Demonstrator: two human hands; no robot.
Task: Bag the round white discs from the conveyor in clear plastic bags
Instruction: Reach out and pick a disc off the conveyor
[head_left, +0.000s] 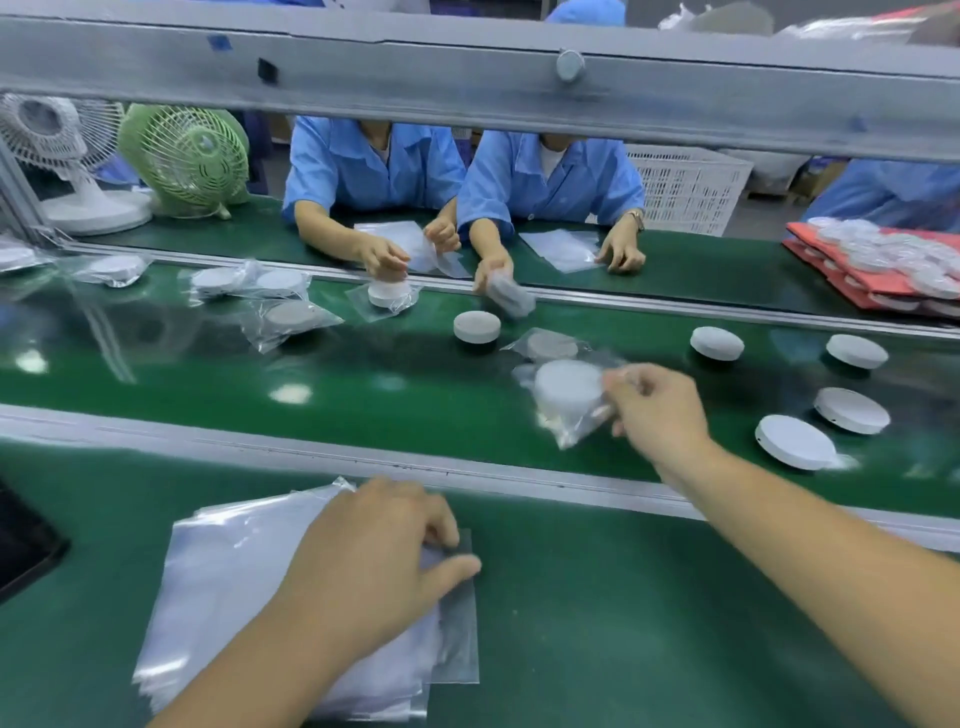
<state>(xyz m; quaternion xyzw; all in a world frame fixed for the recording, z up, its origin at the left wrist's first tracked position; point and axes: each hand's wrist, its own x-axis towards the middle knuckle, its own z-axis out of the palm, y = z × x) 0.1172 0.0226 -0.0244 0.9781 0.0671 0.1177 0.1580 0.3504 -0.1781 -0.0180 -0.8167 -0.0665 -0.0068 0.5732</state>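
Right hand (654, 405) pinches bag (576, 436) holding disc (569, 389), low over belt (363, 384), likely to set it down. Left hand (379, 566), fingers curled, pinches stack (234, 561) corner, presumably readying next bag.

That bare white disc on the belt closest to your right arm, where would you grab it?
Take the disc by its rim from above, thumb on the near edge, fingers on the far. It lies flat on the belt, low and round, so only the side wall gives a hold; the neighbouring disc stands apart.
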